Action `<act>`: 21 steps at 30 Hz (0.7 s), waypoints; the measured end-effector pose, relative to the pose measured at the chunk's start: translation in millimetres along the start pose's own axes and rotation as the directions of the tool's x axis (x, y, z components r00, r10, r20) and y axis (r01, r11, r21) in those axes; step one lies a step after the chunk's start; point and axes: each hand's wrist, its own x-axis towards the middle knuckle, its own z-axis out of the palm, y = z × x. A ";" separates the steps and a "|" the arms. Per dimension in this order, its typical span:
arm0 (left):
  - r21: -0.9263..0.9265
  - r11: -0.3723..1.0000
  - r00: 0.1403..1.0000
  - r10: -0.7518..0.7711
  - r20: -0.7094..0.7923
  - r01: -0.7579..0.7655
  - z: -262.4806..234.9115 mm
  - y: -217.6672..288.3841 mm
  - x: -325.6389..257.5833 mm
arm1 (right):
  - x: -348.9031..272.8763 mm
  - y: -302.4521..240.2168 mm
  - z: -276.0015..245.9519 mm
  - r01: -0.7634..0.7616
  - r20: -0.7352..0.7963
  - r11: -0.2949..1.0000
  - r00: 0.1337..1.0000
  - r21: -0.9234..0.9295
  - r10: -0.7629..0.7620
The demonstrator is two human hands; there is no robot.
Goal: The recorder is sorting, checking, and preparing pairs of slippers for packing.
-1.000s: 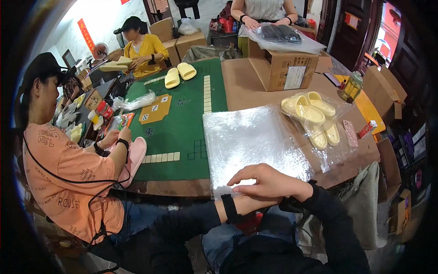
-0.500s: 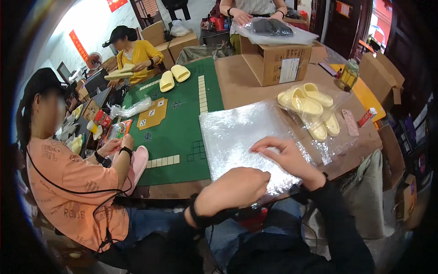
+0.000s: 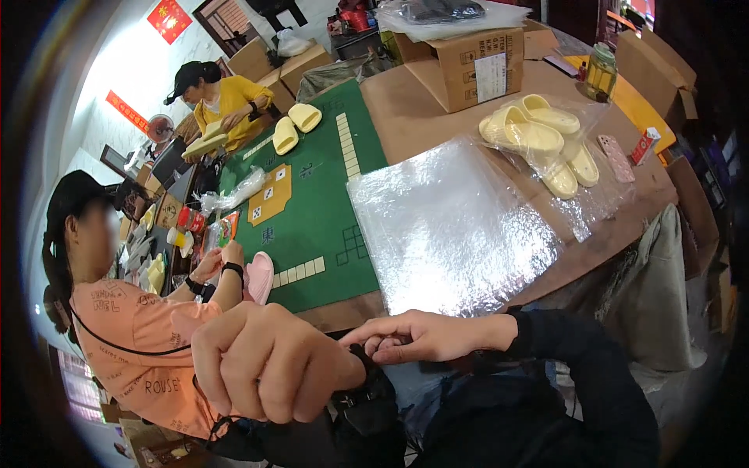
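My left hand (image 3: 269, 363) is raised close in front of me in a loose fist, with nothing visible in it. A black wrist strap (image 3: 367, 378) circles that wrist. My right hand (image 3: 429, 335) reaches across to it, index finger and thumb at the strap and the other fingers curled; the fingertips are partly hidden. Beyond my hands, a stack of shiny clear plastic bags (image 3: 460, 226) lies flat on the table. To its right, a clear bag holds pale yellow slippers (image 3: 530, 140).
A pink phone (image 3: 616, 158) and a glass jar (image 3: 601, 72) stand near the right edge. An open cardboard box (image 3: 476, 70) is at the back. On the left, a person in orange (image 3: 140, 335) works by a pink slipper (image 3: 259, 277); another in yellow (image 3: 230, 109) holds slippers.
My hands have drawn back from over the plastic bags toward me and left. My left fist has come up closer, and my right hand has met the left wrist.
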 end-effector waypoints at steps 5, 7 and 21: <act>-0.147 0.987 0.997 0.070 -0.015 -0.071 -12.4 4.7 -4.8 | -0.5 4.8 -5.3 0.004 -0.057 0.997 0.998 0.071 0.000; -0.126 0.987 0.994 0.096 -0.046 -0.101 -14.5 4.8 -5.6 | 0.3 4.6 -5.0 -0.006 -0.064 0.993 0.998 0.118 0.014; 0.310 0.951 0.922 0.122 -0.368 -0.002 -53.6 29.5 -9.8 | 0.5 22.3 -10.9 0.126 -0.274 0.980 0.958 0.155 -0.080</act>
